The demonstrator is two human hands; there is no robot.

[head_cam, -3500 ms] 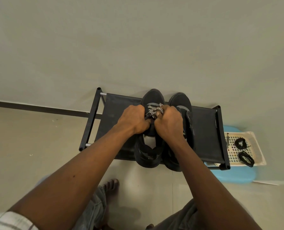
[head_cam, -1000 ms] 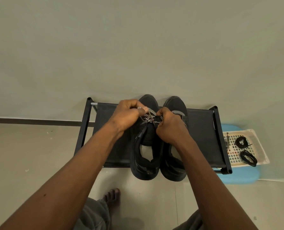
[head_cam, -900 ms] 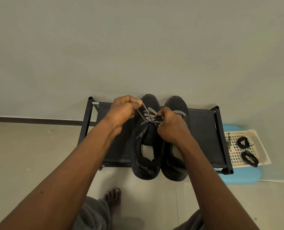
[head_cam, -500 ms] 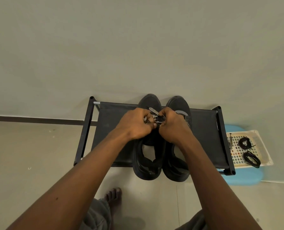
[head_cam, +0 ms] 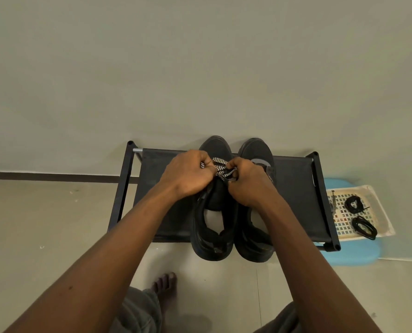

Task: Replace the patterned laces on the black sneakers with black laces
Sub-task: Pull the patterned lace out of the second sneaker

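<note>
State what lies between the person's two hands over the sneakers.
In the head view, the patterned lace spans the gap between the left hand and the right hand, over the left sneaker; both hands pinch it.
</note>
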